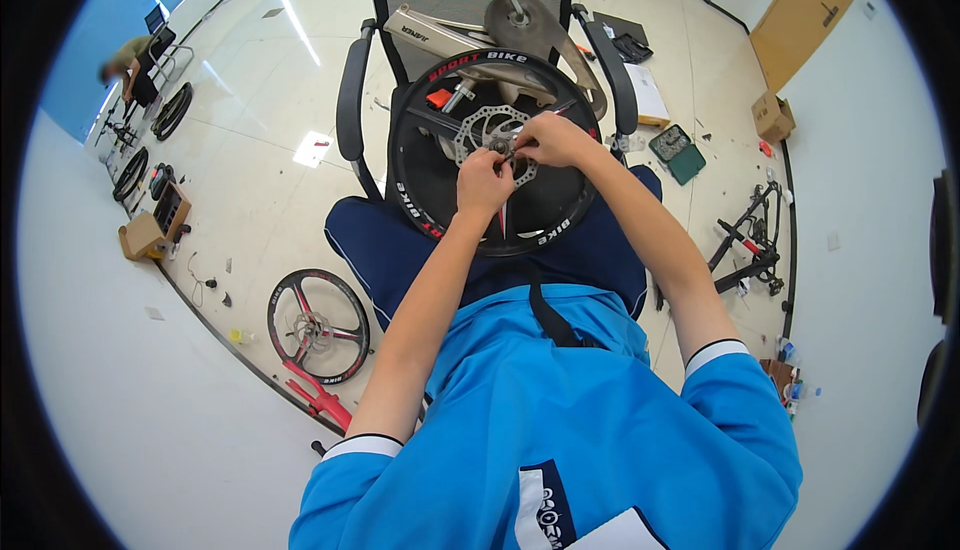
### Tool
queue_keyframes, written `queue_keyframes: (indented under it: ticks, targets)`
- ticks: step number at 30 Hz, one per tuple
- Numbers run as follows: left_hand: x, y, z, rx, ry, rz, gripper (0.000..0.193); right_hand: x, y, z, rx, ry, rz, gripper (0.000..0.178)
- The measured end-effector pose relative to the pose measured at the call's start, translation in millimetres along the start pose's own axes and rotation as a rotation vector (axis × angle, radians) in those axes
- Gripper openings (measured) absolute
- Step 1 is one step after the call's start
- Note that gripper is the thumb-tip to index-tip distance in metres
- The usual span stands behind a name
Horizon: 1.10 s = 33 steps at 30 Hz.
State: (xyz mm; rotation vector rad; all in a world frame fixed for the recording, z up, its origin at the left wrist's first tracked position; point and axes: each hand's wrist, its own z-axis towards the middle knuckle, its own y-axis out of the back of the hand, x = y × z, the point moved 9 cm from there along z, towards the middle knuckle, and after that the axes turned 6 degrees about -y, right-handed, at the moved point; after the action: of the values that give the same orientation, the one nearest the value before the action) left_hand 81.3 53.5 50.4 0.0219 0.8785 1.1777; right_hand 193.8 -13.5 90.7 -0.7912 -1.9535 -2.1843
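A black bicycle wheel [421, 201] with thick spokes and red and white lettering lies flat across the chair seat, close to my knees. A silver brake disc [467, 137] is at its middle. Both my hands meet over the hub. My left hand [484, 186] comes from below with its fingertips pinched beside the axle. From the right, my right hand [553, 142] reaches in, its thumb and fingers pressed together near the same spot. Whatever small part lies between the fingertips is hidden or too small to name.
The black office chair [352, 90] also bears a grey bike frame [425, 32] and a crank with a pedal [520, 15]. On the floor lie a second wheel [362, 334], a red fork [318, 399], a green tool case [686, 164] and a black frame [745, 240]. Another person [130, 65] sits far left.
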Motion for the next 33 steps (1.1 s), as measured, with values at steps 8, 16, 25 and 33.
queue_keyframes:
  ticks: [8, 16, 25, 33]
  targets:
    - [2, -2, -3, 0.029, -0.015, -0.020, 0.007, -14, 5, -25, -0.240, -0.026, -0.286, 0.038]
    - [4, -6, -1, 0.076, 0.012, -0.060, 0.006, -10, -10, -54, -0.566, 0.019, -0.376, 0.043]
    - [1, 0, -4, 0.011, -0.086, -0.022, 0.007, 4, -45, -84, -0.698, -0.380, -0.197, 0.044]
    - [1, -2, -4, 0.032, -0.031, -0.034, 0.008, -13, -27, -69, -0.355, -0.295, 0.111, 0.033]
